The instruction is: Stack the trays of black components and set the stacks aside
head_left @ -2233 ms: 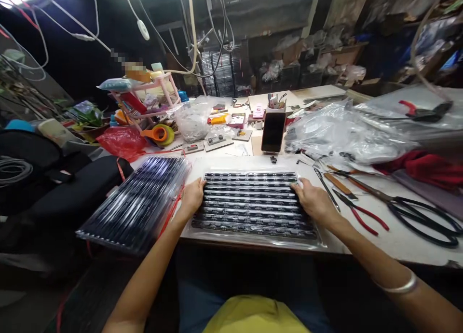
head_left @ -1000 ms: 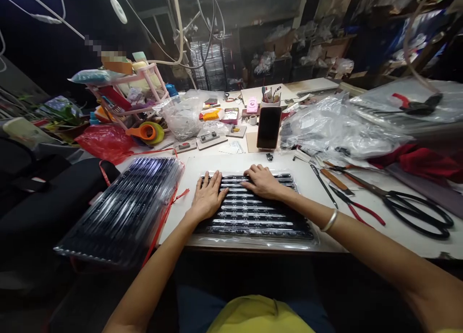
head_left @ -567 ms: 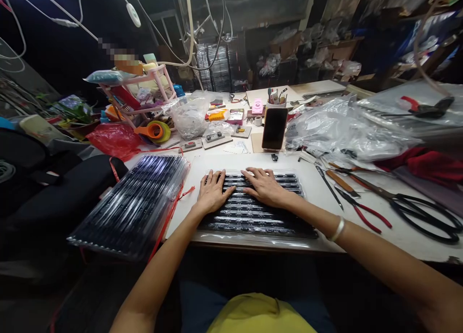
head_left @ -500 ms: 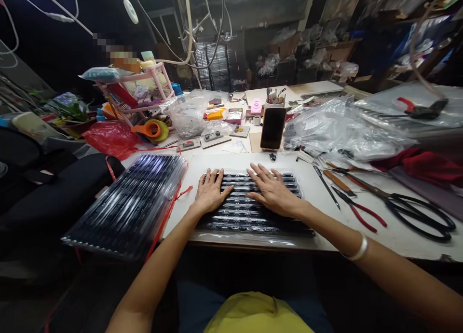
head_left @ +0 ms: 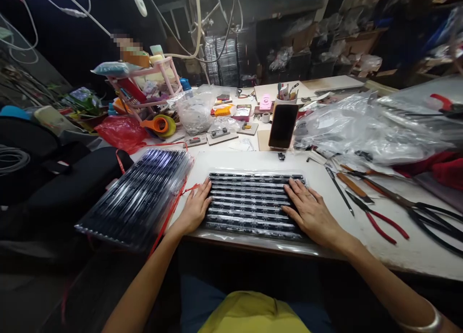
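Note:
A clear plastic tray (head_left: 253, 203) holding rows of dark strips lies flat at the table's front edge, between both hands. My left hand (head_left: 196, 206) rests against its left side, fingers stretched out and touching the edge. On the opposite side, my right hand (head_left: 311, 208) lies flat with spread fingers over the tray's right end. Neither hand is wrapped round anything. To the left, a stack of similar clear trays (head_left: 141, 193) with dark contents sits at a slant, a red string (head_left: 170, 217) running along its side.
Pliers with red handles (head_left: 379, 222), large black scissors (head_left: 415, 205) and a brown-handled blade (head_left: 352, 186) lie to the right. A phone (head_left: 283, 125) stands upright behind the tray. Crumpled clear bags (head_left: 347, 125) cover the back right; a pink rack (head_left: 155, 82) stands at back left.
Both hands have slid outward from the top of the tray to its left and right sides, uncovering its middle rows. The camera view has turned slightly left.

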Motion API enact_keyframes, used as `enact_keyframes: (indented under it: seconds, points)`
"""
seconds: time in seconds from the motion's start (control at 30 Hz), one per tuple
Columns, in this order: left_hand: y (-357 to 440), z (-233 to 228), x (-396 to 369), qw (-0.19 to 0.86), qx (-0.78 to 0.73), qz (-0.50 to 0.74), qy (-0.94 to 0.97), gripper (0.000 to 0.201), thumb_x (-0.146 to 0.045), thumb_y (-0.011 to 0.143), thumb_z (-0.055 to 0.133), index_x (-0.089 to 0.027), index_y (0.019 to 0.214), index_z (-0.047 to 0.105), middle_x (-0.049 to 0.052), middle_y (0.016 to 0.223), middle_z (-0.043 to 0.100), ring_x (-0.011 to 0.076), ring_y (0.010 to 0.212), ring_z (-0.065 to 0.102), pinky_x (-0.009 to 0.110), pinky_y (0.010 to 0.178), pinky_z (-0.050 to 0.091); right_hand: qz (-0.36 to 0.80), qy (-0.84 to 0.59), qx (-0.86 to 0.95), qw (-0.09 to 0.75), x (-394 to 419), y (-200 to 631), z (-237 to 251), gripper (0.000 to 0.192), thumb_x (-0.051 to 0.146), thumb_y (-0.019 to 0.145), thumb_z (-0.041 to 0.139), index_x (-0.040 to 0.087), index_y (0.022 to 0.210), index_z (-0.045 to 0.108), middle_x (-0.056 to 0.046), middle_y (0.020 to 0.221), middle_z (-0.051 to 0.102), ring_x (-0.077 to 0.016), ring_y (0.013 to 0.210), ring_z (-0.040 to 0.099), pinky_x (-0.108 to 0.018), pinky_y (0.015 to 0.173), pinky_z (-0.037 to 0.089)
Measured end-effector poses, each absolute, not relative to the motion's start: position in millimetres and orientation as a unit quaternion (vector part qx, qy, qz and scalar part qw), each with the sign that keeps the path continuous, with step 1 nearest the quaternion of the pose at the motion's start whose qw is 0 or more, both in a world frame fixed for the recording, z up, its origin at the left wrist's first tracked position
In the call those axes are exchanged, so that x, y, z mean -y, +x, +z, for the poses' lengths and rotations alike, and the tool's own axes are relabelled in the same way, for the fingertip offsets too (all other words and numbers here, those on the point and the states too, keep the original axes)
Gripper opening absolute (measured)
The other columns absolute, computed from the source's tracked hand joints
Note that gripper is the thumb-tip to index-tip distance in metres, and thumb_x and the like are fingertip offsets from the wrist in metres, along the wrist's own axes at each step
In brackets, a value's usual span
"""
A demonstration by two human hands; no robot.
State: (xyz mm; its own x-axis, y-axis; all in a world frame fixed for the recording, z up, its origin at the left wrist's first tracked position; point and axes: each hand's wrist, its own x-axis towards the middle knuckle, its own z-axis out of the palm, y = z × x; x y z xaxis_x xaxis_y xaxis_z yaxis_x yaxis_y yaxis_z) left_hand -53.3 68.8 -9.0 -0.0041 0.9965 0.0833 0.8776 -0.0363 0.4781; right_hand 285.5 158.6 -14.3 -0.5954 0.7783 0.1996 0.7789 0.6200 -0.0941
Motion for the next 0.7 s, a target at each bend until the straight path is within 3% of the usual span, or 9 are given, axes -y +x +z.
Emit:
enact_keyframes:
  seconds: [0.23,0.4,0.53,0.7]
  points:
    - [-52,-11,-66,0.192,-0.649,0.359,0.642,0.048,-0.036,0.092,0.039,-0.021,0.137,0.043,0.007,0.148,0.033,0.0198,0.137,0.03,0.042,0.113,0.02,0.046,-0.441,0.877,0.183,-167,294,-23,0.063,0.054,0.092,0.022,0.014,0.136,0.043,-0.013,0.146,0.034,-0.0254,0.137,0.025,-0.049,0.108,0.027]
    - [-59,-12,-57,0.205,-0.649,0.383,0.624,0.047,-0.036,0.092,0.039,-0.017,0.133,0.048,0.009,0.146,0.037,0.019,0.136,0.031,0.039,0.114,0.021,0.14,-0.599,0.748,0.247,-158,307,-29,0.086,0.064,0.081,0.037,-0.003,0.134,0.04,-0.026,0.141,0.036,-0.0342,0.135,0.028,-0.05,0.11,0.024]
    - [-59,-13,-57,0.21,-0.65,0.356,0.638,0.047,-0.035,0.093,0.035,-0.016,0.136,0.044,0.008,0.149,0.031,0.0173,0.138,0.025,0.038,0.115,0.017,0.295,-0.601,0.677,0.305,-155,304,-21,0.084,0.065,0.074,0.046,0.006,0.133,0.045,-0.019,0.143,0.038,-0.0286,0.135,0.031,-0.042,0.113,0.022]
    - [-57,-11,-56,0.208,-0.649,0.339,0.648,0.049,-0.037,0.094,0.034,-0.015,0.137,0.041,0.008,0.151,0.027,0.0173,0.14,0.021,0.038,0.115,0.015,0.432,-0.588,0.583,0.358,-152,300,-1,0.073,0.06,0.071,0.059,0.02,0.131,0.049,-0.008,0.145,0.039,-0.0276,0.134,0.033,-0.043,0.112,0.024]
